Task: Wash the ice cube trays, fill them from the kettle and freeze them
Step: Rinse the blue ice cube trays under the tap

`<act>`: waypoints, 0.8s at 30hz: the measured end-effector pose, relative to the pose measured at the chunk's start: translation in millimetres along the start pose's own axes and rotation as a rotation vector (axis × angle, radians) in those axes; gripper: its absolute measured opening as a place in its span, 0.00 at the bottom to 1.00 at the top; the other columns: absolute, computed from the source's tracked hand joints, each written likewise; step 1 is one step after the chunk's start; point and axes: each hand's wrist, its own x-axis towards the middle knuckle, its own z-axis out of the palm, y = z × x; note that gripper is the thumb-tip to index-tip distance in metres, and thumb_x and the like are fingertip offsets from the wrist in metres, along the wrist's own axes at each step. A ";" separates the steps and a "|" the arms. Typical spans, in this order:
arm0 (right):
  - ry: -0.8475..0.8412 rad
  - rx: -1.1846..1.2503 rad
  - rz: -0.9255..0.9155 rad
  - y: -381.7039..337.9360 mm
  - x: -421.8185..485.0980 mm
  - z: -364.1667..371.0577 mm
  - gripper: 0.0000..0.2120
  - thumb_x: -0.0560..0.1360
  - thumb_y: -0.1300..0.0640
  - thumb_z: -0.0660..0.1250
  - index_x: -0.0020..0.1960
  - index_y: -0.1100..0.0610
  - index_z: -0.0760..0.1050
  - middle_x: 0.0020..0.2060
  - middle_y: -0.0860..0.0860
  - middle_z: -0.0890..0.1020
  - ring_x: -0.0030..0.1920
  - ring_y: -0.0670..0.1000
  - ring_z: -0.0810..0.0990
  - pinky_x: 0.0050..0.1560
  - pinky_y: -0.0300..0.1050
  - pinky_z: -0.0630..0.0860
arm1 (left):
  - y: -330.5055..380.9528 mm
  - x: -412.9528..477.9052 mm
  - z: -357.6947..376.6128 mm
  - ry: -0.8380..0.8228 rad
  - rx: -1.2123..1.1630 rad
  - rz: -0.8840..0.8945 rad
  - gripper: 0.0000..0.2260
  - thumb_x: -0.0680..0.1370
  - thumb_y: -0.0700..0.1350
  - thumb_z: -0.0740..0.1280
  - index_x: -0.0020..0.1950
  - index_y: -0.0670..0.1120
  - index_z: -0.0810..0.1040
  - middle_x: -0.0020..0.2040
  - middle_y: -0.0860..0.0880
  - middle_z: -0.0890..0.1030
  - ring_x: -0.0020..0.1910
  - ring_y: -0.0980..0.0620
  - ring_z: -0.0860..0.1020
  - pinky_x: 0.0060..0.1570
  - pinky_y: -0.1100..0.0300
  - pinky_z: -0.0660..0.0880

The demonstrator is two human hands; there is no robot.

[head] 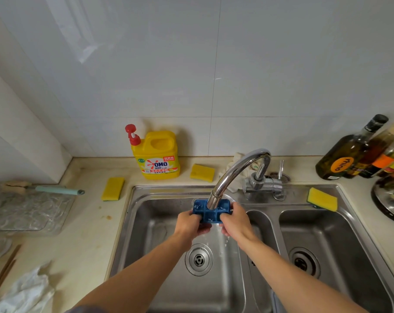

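A small blue ice cube tray (210, 214) is held level over the left sink basin (159, 256), right under the chrome tap spout (234, 175). My left hand (189, 223) grips its left end and my right hand (235, 219) grips its right end, thumbs on top. Water drips from the tray's underside into the basin. The spout's tip hides part of the tray's middle.
A yellow detergent jug (158, 154) stands at the back wall, with yellow sponges (113, 188) (202, 172) (322, 199) around the sink. Oil bottles (349, 150) and a steel pot (392, 197) crowd the right. A glass tray (26, 211) lies on the left counter, a white cloth (22, 292) lower left.
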 end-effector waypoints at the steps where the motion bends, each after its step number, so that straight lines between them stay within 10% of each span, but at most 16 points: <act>1: 0.022 -0.053 -0.040 -0.4 -1.2 0.3 0.11 0.76 0.67 0.63 0.54 0.54 0.72 0.46 0.55 0.82 0.41 0.53 0.82 0.37 0.46 0.77 | -0.5 -1.4 1.5 -0.020 0.006 -0.025 0.12 0.81 0.32 0.58 0.57 0.40 0.80 0.44 0.40 0.86 0.39 0.45 0.85 0.39 0.54 0.83; 9: 0.091 -0.227 -0.212 0.1 -3.3 -10.0 0.11 0.77 0.65 0.64 0.56 0.52 0.73 0.45 0.48 0.80 0.46 0.51 0.80 0.40 0.44 0.72 | -0.4 -8.3 12.2 -0.113 -0.138 -0.071 0.12 0.81 0.30 0.57 0.58 0.37 0.77 0.41 0.40 0.84 0.36 0.47 0.80 0.35 0.56 0.81; 13: 0.020 -0.093 -0.119 4.0 1.3 -15.2 0.14 0.78 0.67 0.62 0.60 0.54 0.72 0.52 0.53 0.81 0.51 0.57 0.83 0.53 0.55 0.83 | 0.4 -7.5 17.2 -0.022 -0.028 0.069 0.11 0.78 0.32 0.59 0.50 0.42 0.79 0.37 0.45 0.79 0.33 0.51 0.74 0.35 0.58 0.76; 18: -0.175 0.153 0.073 8.4 7.3 -16.7 0.13 0.79 0.66 0.63 0.60 0.53 0.73 0.51 0.59 0.83 0.45 0.56 0.84 0.43 0.50 0.84 | 15.0 -3.5 11.0 0.089 0.072 0.224 0.11 0.78 0.35 0.62 0.50 0.47 0.81 0.40 0.46 0.81 0.37 0.50 0.76 0.35 0.60 0.75; 24: -0.210 0.283 0.166 12.9 15.7 -4.0 0.10 0.81 0.65 0.65 0.61 0.58 0.74 0.51 0.63 0.83 0.43 0.59 0.84 0.43 0.51 0.83 | 26.2 -2.7 -0.4 0.115 0.181 0.335 0.11 0.77 0.33 0.63 0.48 0.47 0.82 0.45 0.42 0.85 0.49 0.39 0.83 0.51 0.43 0.83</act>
